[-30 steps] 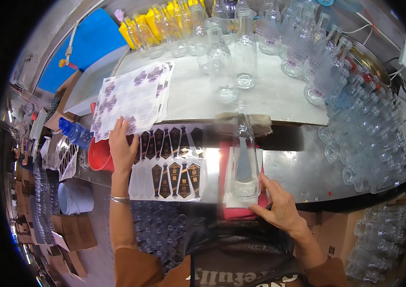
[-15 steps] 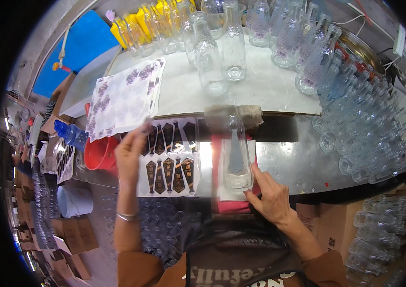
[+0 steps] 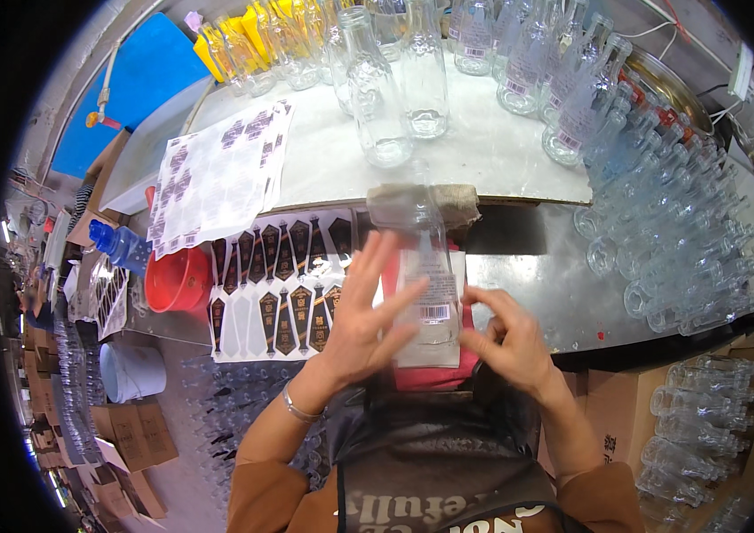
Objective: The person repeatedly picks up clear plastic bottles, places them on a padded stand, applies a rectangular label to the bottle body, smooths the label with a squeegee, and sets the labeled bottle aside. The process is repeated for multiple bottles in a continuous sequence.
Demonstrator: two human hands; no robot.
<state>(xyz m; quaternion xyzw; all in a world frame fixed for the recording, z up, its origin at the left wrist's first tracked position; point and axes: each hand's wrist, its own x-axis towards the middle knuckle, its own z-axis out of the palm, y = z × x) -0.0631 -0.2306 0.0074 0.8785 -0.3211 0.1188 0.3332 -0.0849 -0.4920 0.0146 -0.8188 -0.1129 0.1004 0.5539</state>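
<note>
A person's two bare hands are flanking a clear glass bottle (image 3: pixel 438 332) at a table (image 3: pixel 532 298), the bottle lying on its back with its base toward the near edge and its neck pointing far. The left hand (image 3: pixel 366 322) is showing blurred and open, its fingers spread over the bottle's left side and fingertips overlapping the printed label (image 3: pixel 436 296); whether they are touching the glass cannot be told. The right hand (image 3: pixel 512 348) is also standing open, thumb and forefinger parted beside the bottle's right edge near its base, contact again being unclear.

Beneath the bottle, a white sheet (image 3: pixel 407 355) is resting on a red cloth (image 3: pixel 430 380), while a beige cloth bundle (image 3: pixel 457 206) is sitting under or beside the neck. Just left of the hands, a sheet of dark tie-shaped stickers (image 3: pixel 284 324) is lying flat, and farther left a stack of white label sheets (image 3: pixel 217 169) is partly overhanging a red bucket (image 3: pixel 179 280). On the raised white board (image 3: pixel 506 169) at the far side, two clear bottles (image 3: pixel 382 115) are standing upright in front, with many more bottles (image 3: pixel 679 240) lying massed on the right.
</note>
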